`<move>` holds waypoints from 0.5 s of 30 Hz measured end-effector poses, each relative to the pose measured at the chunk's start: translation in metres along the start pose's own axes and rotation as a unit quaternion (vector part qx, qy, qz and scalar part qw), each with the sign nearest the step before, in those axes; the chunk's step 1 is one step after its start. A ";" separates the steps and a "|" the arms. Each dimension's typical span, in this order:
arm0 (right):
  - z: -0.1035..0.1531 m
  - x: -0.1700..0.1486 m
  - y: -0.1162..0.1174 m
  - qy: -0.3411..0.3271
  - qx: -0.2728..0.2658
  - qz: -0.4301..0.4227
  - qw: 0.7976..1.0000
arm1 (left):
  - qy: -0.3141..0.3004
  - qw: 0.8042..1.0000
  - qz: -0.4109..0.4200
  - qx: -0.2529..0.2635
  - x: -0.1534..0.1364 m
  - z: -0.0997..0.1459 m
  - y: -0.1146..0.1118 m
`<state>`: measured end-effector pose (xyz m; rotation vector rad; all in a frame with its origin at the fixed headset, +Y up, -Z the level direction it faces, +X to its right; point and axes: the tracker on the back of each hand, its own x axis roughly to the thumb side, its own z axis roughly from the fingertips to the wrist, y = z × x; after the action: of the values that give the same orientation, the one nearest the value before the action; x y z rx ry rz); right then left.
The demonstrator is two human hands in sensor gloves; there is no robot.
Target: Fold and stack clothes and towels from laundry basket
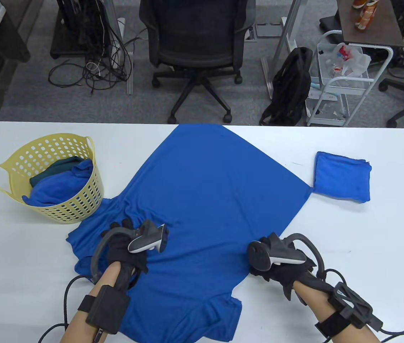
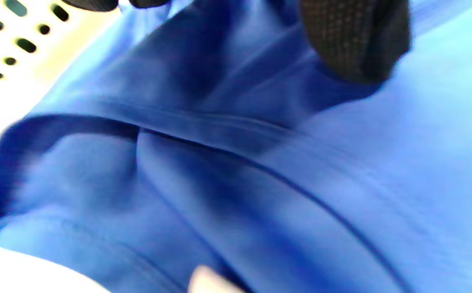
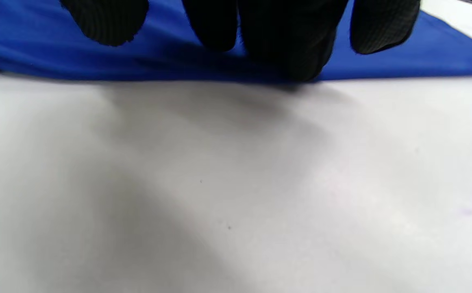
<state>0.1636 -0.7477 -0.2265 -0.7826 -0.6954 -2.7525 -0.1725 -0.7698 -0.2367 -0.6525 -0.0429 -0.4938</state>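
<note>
The white surface carries everything, and the biggest thing on it is a blue T-shirt spread flat across the middle, its hem reaching the far edge and its neck end running off toward the person. Left of it stands a yellow perforated laundry basket, touching the shirt's left sleeve; inside lie a crumpled blue towel and a dark green cloth. To the right, a folded blue towel lies flat, its near left corner just meeting a corner of the shirt. The left hand rests on the shirt near the left sleeve and shoulder; in the left wrist view a gloved fingertip presses down onto bunched, creased fabric beside a seam, with the basket wall at the upper left corner. Whether that grip is pinching the cloth or only pressing it I cannot tell. The right hand sits at the shirt's right side edge; in the right wrist view its fingertips come down onto the very border of the blue fabric where it meets the bare surface, and here too it is unclear whether the grip is clenched on the edge or merely touching it.
</note>
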 end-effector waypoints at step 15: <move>-0.016 -0.029 0.020 0.135 0.003 -0.046 0.990 | -0.075 0.982 0.169 -0.031 0.010 -0.031 0.002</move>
<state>0.1872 -0.7711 -0.2462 -0.3717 -0.6981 -2.8600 -0.1669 -0.7912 -0.2605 -0.7407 -0.0569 -0.1187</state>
